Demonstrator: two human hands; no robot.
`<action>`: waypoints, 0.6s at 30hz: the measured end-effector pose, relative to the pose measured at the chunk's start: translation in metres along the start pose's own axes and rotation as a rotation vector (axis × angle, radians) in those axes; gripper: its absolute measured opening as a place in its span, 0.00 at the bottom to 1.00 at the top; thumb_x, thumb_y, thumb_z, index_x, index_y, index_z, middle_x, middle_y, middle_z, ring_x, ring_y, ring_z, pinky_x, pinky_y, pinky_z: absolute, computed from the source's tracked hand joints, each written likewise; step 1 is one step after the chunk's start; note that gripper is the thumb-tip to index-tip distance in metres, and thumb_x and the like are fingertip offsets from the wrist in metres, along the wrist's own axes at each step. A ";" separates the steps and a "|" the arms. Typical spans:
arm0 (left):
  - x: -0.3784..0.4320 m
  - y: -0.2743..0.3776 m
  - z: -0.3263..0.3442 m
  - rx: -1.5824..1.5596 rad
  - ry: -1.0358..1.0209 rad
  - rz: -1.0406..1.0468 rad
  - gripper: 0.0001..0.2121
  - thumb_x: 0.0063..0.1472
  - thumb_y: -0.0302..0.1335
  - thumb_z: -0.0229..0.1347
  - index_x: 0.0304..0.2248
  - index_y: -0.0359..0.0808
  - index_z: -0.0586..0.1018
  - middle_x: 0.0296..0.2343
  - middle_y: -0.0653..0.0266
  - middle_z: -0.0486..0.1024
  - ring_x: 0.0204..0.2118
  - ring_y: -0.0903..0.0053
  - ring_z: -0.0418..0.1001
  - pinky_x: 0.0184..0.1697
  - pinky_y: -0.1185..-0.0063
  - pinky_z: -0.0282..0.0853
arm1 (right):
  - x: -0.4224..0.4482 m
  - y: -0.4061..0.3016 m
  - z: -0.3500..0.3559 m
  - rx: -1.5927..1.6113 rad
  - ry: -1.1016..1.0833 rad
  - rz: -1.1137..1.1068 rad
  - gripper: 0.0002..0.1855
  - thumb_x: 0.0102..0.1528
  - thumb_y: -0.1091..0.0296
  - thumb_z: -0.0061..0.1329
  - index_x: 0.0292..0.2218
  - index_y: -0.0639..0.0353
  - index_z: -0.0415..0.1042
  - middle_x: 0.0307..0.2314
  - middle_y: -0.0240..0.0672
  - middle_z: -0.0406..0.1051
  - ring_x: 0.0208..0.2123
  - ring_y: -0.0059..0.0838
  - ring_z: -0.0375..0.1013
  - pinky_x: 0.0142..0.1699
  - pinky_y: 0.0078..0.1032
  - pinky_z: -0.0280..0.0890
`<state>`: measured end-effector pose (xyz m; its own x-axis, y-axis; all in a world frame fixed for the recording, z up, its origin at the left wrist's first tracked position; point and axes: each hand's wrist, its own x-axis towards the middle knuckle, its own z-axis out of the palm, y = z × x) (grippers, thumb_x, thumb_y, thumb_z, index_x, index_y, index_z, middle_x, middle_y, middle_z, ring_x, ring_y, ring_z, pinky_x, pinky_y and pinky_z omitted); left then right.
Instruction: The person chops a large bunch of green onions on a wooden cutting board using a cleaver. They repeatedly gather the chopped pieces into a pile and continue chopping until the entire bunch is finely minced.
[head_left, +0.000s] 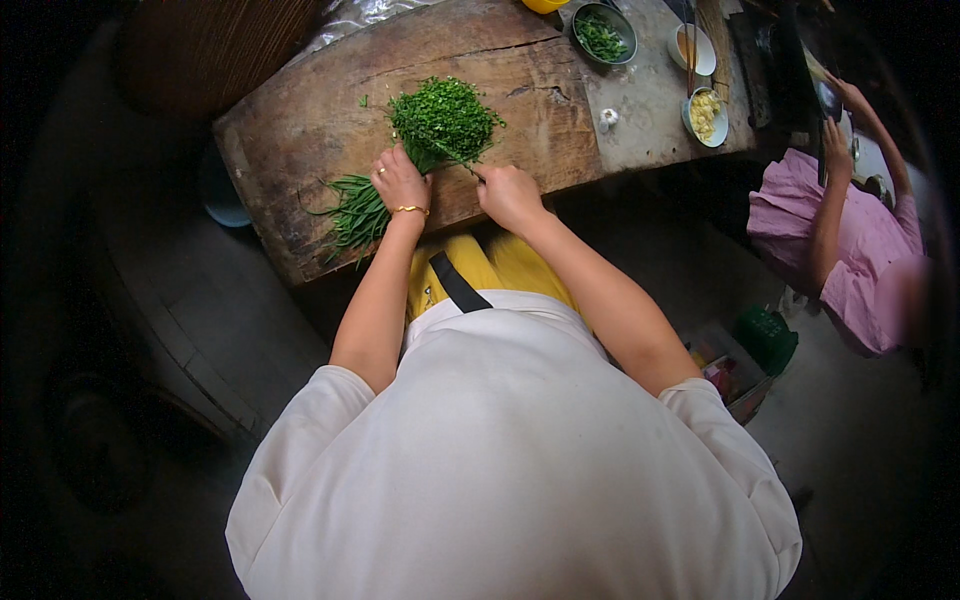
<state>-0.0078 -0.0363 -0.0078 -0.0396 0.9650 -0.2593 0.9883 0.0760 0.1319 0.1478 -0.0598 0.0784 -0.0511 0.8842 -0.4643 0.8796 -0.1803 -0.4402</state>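
Observation:
My left hand (403, 180), with a ring and a gold-coloured bracelet, presses down on a bundle of long green stalks (360, 210), perhaps chives, on the worn wooden board (292, 142). The stalks' uncut length spreads out to the lower left of that hand. My right hand (510, 196) is closed on the handle of a knife (476, 174); its blade is mostly hidden by greens. A heap of finely chopped greens (446, 116) lies just beyond both hands, against the cut end of the bundle.
Right of the board stand a bowl of cut greens (600, 36), a garlic bulb (608, 117), a bowl of chopped pale yellow pieces (705, 118) and a white bowl (701, 51) with chopsticks by it. Another person in pink (847, 217) works at far right. A green basket (765, 341) is on the floor.

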 end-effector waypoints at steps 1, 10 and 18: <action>0.001 0.001 0.002 0.029 -0.011 -0.004 0.35 0.35 0.37 0.63 0.45 0.38 0.61 0.40 0.62 0.61 0.45 0.69 0.58 0.47 0.74 0.52 | 0.002 -0.001 0.000 -0.007 -0.013 0.003 0.10 0.43 0.69 0.43 0.30 0.58 0.71 0.20 0.50 0.69 0.25 0.48 0.69 0.32 0.39 0.64; 0.000 -0.002 0.016 0.146 0.004 0.040 0.36 0.38 0.38 0.61 0.47 0.36 0.60 0.42 0.62 0.61 0.46 0.69 0.58 0.48 0.74 0.51 | 0.025 -0.012 0.001 -0.025 -0.087 0.014 0.09 0.43 0.70 0.42 0.27 0.61 0.71 0.22 0.51 0.68 0.27 0.49 0.69 0.34 0.39 0.64; -0.001 -0.007 0.022 0.085 -0.036 0.069 0.35 0.40 0.36 0.59 0.47 0.34 0.59 0.44 0.59 0.59 0.49 0.67 0.54 0.49 0.72 0.48 | 0.053 -0.029 0.016 -0.059 -0.170 0.051 0.10 0.41 0.74 0.40 0.27 0.62 0.70 0.23 0.51 0.69 0.28 0.49 0.69 0.34 0.38 0.64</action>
<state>-0.0117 -0.0434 -0.0292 0.0324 0.9575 -0.2867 0.9975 -0.0130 0.0694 0.1121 -0.0147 0.0543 -0.0805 0.7882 -0.6101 0.9091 -0.1929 -0.3692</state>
